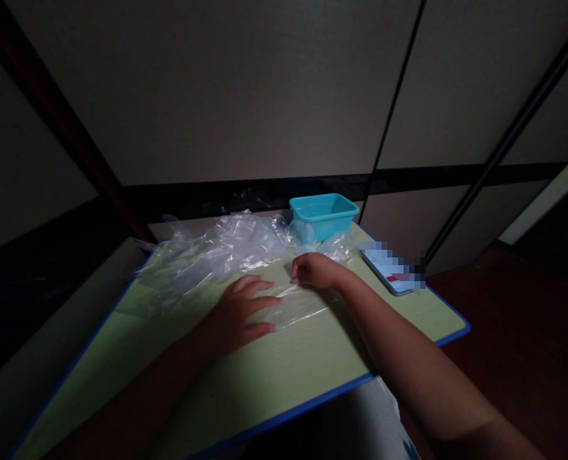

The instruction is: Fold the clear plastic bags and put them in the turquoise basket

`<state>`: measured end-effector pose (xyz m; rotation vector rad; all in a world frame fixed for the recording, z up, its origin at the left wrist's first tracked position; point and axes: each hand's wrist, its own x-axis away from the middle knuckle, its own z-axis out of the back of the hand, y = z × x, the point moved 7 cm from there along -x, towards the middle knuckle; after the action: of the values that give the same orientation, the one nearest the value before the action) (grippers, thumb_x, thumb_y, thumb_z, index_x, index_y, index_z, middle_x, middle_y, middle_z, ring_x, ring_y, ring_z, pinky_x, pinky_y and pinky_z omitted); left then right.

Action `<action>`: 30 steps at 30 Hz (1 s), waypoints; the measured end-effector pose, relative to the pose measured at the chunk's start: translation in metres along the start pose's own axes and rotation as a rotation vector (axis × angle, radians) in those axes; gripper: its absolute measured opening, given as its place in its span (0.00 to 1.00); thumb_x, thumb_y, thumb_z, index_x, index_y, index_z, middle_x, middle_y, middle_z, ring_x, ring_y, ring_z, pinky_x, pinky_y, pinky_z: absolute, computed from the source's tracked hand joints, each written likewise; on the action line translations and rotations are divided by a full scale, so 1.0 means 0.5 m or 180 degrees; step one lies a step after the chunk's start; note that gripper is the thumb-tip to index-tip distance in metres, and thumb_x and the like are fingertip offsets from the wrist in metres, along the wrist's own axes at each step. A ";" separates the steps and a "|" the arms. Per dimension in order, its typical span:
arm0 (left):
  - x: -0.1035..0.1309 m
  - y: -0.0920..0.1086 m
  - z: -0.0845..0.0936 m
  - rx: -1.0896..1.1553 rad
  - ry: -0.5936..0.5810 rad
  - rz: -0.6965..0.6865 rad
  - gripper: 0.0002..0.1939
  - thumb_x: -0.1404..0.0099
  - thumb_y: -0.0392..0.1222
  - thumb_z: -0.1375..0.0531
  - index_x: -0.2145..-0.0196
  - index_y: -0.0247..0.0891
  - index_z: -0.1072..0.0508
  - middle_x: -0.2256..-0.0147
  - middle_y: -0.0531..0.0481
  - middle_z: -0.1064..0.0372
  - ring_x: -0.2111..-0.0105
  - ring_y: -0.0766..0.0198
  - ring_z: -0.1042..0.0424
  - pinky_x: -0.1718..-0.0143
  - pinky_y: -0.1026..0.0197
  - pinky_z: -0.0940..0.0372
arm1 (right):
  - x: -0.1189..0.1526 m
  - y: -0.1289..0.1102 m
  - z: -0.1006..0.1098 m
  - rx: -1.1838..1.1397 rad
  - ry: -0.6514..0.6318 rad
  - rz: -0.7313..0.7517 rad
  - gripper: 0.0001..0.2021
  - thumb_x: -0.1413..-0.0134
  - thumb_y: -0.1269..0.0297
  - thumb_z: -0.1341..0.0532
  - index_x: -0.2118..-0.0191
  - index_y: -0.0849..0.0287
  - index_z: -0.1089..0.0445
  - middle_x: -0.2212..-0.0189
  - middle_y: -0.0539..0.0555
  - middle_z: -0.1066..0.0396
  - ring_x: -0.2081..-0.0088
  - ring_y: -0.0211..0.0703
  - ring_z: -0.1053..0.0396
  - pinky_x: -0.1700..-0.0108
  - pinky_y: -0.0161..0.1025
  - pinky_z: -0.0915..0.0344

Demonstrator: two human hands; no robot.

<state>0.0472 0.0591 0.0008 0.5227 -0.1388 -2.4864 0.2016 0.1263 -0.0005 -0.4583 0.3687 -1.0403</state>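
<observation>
A clear plastic bag [300,308] lies flat on the table between my two hands. My left hand [245,310] has its fingers spread, with the tips at the bag's left end. Closed in a pinch, my right hand [312,271] is over the bag's far edge. A small dark bit shows at its fingertips, too small to name. Beyond the hands is a loose heap of crumpled clear plastic bags [240,243]. Behind my right hand stands a turquoise plastic basket [329,225], with some clear plastic against its front.
The light green table [284,377] has a blue rim. At its right edge lies a phone [390,268] with a lit, partly blurred screen. A panelled cabinet front [245,96] rises right behind the table. The room is dim.
</observation>
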 end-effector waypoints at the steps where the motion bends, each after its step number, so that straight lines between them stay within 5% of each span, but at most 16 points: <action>1: 0.002 -0.001 -0.006 -0.0042 -0.0058 -0.0022 0.23 0.46 0.51 0.37 0.52 0.52 0.31 0.46 0.51 0.40 0.45 0.49 0.48 0.46 0.45 0.50 | -0.002 0.005 0.008 0.0033 0.0141 -0.0047 0.03 0.57 0.74 0.39 0.72 0.62 0.29 0.76 0.48 0.31 0.74 0.33 0.38 0.71 0.29 0.47; 4: 0.007 -0.010 -0.019 -0.0129 -0.0136 -0.0020 0.23 0.48 0.51 0.35 0.53 0.53 0.29 0.46 0.51 0.39 0.45 0.47 0.48 0.47 0.44 0.51 | -0.003 0.019 0.029 -0.0047 0.0451 -0.0105 0.05 0.54 0.76 0.42 0.70 0.63 0.30 0.75 0.50 0.30 0.73 0.33 0.38 0.71 0.29 0.46; 9: 0.002 -0.007 -0.004 0.0029 -0.0029 0.0012 0.19 0.47 0.51 0.36 0.58 0.46 0.28 0.51 0.48 0.37 0.48 0.51 0.45 0.49 0.49 0.47 | 0.001 0.008 0.011 -0.0243 0.0118 0.0062 0.02 0.54 0.74 0.40 0.71 0.63 0.31 0.76 0.49 0.31 0.73 0.33 0.38 0.71 0.28 0.46; 15: -0.004 -0.025 0.040 -0.0110 0.0355 0.0556 0.10 0.45 0.47 0.38 0.71 0.39 0.33 0.66 0.50 0.35 0.61 0.57 0.40 0.58 0.56 0.43 | 0.012 -0.032 -0.005 -0.0098 -0.0069 0.0313 0.04 0.56 0.75 0.39 0.70 0.63 0.31 0.74 0.50 0.32 0.73 0.33 0.39 0.71 0.29 0.47; 20: 0.009 -0.075 0.043 -0.0182 0.0480 0.1058 0.11 0.44 0.48 0.41 0.77 0.39 0.37 0.73 0.51 0.37 0.67 0.58 0.39 0.64 0.58 0.44 | 0.011 -0.029 -0.020 0.0143 -0.0151 0.0164 0.07 0.58 0.70 0.36 0.69 0.62 0.31 0.76 0.49 0.34 0.74 0.33 0.41 0.73 0.30 0.49; 25: 0.022 -0.104 0.052 -0.0354 0.0531 0.1371 0.14 0.40 0.48 0.47 0.79 0.39 0.37 0.75 0.51 0.37 0.68 0.59 0.38 0.61 0.56 0.44 | 0.008 -0.024 -0.031 0.0140 -0.0154 0.0091 0.02 0.55 0.71 0.39 0.71 0.62 0.32 0.77 0.49 0.33 0.74 0.33 0.41 0.73 0.30 0.49; 30: 0.025 -0.092 0.049 -0.0589 0.0438 0.1453 0.12 0.42 0.44 0.44 0.80 0.39 0.38 0.76 0.50 0.38 0.69 0.58 0.39 0.65 0.57 0.44 | 0.013 -0.031 -0.026 0.0105 -0.0081 0.0219 0.05 0.54 0.75 0.43 0.70 0.61 0.32 0.73 0.51 0.31 0.72 0.35 0.38 0.71 0.30 0.48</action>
<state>0.0038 0.0895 0.0095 0.5159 0.0258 -1.9893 0.1866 0.1116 -0.0038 -0.4263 0.3419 -0.9716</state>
